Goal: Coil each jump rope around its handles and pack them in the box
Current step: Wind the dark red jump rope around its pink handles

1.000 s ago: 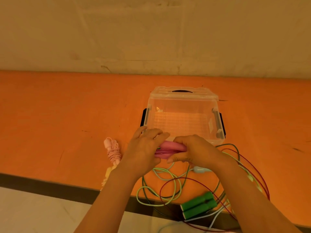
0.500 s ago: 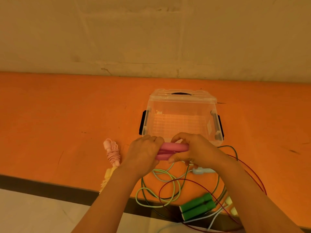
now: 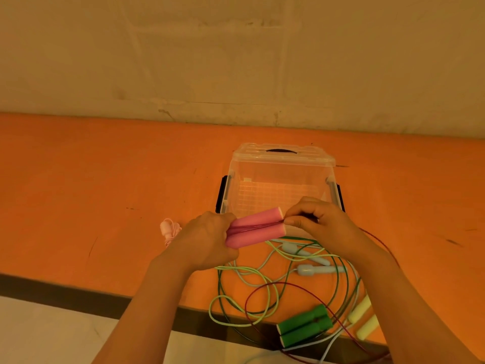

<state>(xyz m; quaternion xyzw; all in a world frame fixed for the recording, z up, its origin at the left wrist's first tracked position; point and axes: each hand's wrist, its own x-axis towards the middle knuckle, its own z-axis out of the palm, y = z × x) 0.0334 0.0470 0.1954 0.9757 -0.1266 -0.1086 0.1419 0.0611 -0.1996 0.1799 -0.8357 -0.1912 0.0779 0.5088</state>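
The left hand is gripping the pink handles while right fingers are pinching the red cord beside them, barely wound; the box beyond is holding nothing.

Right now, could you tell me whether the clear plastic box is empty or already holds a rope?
Empty: through the clear plastic box only its bare ribbed floor shows, with no rope or handle inside.

Orange table carries clear box, green handles, loose ropes.

Left hand grips pink handles; right hand pinches red cord
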